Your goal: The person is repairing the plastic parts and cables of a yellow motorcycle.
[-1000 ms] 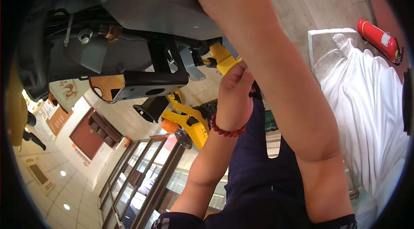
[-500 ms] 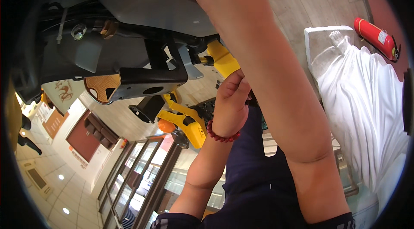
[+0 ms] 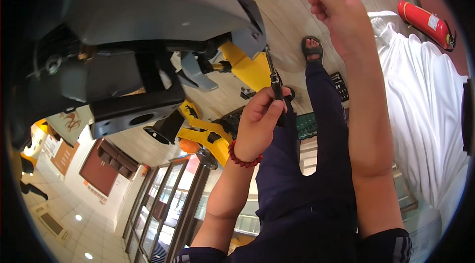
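My left hand (image 3: 258,117) grips the dark handle of a slim tool (image 3: 275,80), whose metal shaft points up beside the yellow panel (image 3: 247,67) and the lower edge of a dark grey machine body (image 3: 148,0). My right hand (image 3: 336,10) is held apart at the upper right over the wooden floor, its fingers curled; whether anything is inside them is hidden. A black frame (image 3: 138,109) with hoses and bolts hangs on the machine at the left.
A white draped statue (image 3: 415,109) and a red fire extinguisher (image 3: 420,20) lie at the right. Below are loose yellow parts (image 3: 203,134), an orange round object (image 3: 189,145), a black socket set (image 3: 339,85), a green case (image 3: 307,125) and my sandalled foot (image 3: 313,47).
My right hand has come away from the machine toward the right, uncovering the tool in my left hand. The machine looks shifted in view, with more floor now showing.
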Demonstrator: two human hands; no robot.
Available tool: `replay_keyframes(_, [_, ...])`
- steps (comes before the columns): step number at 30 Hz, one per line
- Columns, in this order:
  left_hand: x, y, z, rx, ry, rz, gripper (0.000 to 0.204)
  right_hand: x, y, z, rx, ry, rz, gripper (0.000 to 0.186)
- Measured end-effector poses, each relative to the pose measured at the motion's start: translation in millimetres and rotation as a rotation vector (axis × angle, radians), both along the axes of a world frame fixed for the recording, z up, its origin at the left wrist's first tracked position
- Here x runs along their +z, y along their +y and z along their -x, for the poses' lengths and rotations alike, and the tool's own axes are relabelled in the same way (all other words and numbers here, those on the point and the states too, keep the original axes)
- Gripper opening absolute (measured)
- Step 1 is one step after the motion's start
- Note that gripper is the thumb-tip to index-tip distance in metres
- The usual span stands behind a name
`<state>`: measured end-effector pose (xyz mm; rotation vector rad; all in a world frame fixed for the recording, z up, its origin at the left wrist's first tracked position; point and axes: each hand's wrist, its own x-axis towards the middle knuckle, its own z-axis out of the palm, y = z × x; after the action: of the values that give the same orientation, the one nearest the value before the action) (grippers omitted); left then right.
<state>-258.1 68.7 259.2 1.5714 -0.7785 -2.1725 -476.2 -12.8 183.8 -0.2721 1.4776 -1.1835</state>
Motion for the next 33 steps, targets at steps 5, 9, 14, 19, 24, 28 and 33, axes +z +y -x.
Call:
replay_keyframes(5, [-34, 29, 1, -0.053, 0.014, -0.095, 0.024, -79, 59, 1, 0.011, -0.187, -0.151, 0.016])
replay_keyframes(9, [-66, 51, 4, -0.064, 0.063, -0.135, 0.022, -110, 84, -9, 0.107, -0.236, -0.18, 0.014])
replay_keyframes(14, [-99, 70, 0, -0.147, 0.017, -0.161, 0.022, -142, 104, -16, 0.056, -0.291, -0.204, 0.013])
replay_keyframes(19, [-132, 91, -12, -0.187, 0.023, -0.203, 0.023, -179, 123, -14, 0.031, -0.35, -0.215, 0.012])
replay_keyframes(24, [-156, 112, -23, -0.197, 0.031, -0.275, 0.024, -210, 144, -21, 0.005, -0.337, -0.2, 0.011])
replay_keyframes(28, [-162, 125, -38, -0.316, 0.02, -0.271, 0.021, -227, 168, -37, 0.059, -0.358, -0.21, 0.015])
replay_keyframes(33, [-173, 139, -53, -0.358, 0.006, -0.304, 0.023, -246, 202, -61, 0.09, -0.427, -0.202, 0.011])
